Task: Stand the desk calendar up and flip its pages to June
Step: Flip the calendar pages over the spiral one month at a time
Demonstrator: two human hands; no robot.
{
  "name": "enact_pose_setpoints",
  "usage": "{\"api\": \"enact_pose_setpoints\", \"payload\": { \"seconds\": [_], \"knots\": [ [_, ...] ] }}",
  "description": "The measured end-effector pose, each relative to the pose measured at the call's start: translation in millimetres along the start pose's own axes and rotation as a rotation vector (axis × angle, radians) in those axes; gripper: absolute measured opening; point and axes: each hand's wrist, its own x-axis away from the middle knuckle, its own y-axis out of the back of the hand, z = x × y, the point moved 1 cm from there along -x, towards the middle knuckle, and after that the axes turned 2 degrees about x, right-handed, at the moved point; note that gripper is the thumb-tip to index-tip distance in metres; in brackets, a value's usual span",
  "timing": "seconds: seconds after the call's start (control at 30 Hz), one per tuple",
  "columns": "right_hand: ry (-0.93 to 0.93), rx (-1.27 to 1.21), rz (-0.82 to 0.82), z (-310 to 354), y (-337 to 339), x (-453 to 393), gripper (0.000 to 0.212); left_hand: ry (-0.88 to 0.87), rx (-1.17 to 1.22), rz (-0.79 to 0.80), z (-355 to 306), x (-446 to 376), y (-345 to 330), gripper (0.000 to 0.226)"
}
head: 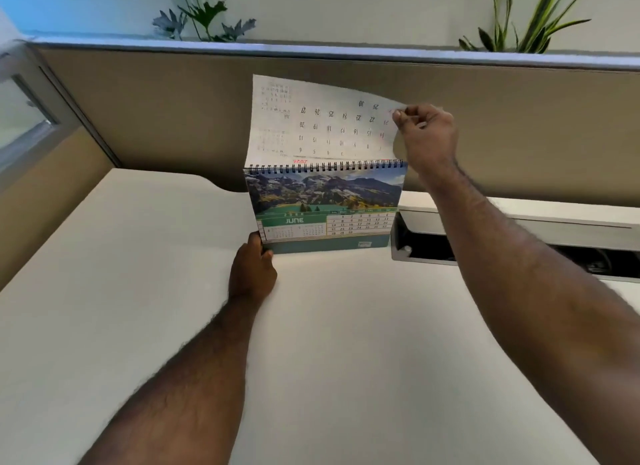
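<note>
Spiral-bound card desk calendar [325,208] upright on smooth white desk [346,343], showing JUNE | left hand [252,270] clamps lower-left corner | right hand [424,135] pinches raised, curling white paper page [322,122]

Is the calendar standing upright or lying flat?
Upright: the calendar stands on the desk, its spiral binding on top.

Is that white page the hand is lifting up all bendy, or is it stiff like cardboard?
Probably bendy: the white calendar page curves where the right hand pinches its corner. It likely weighs little, since a fingertip pinch holds it up. It probably won't fly off, as the black spiral binding holds its edge, but a hard tug might tear it.
</note>
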Motion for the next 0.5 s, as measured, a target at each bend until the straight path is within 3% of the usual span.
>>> {"api": "enact_pose_setpoints", "payload": {
  "seconds": [0.23,0.5],
  "knots": [
    [-0.367,-0.139,0.227,-25.2,-4.4,-0.5,0.011,0.003,-0.006,0.007,-1.2,1.9,0.8,0.018],
    [-0.563,0.225,0.272,-73.9,-16.6,27.3,0.030,0.000,0.010,-0.002,-1.5,2.5,0.9,0.019]
  ]
}}
